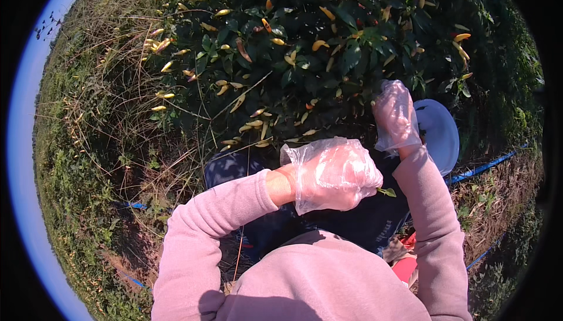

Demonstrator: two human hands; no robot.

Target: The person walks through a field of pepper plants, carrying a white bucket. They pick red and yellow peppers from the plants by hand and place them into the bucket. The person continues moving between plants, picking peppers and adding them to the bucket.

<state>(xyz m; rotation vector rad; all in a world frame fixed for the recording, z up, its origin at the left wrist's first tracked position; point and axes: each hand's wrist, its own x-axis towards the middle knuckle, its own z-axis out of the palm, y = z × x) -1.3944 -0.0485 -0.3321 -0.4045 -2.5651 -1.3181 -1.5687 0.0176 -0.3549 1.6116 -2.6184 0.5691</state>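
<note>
Both hands wear clear plastic gloves. My left hand [336, 175] is curled in front of my lap, with a small green leaf [388, 192] poking out beyond its fingers; whatever else it holds is hidden. My right hand [396, 112] reaches up to the lower edge of the pepper plants [352, 55], beside a white basin [442, 132]. Its fingers are bent, and glare on the plastic hides whether anything is between them. Yellow, orange and some red chili peppers [320, 45] hang among the dark leaves above both hands.
Dry grass stalks [118, 57] lean in at the left and cross the plants. A blue hose or strap [484, 168] runs along the ground at the right, past the basin. My knees in dark jeans [233, 169] are close under the plants.
</note>
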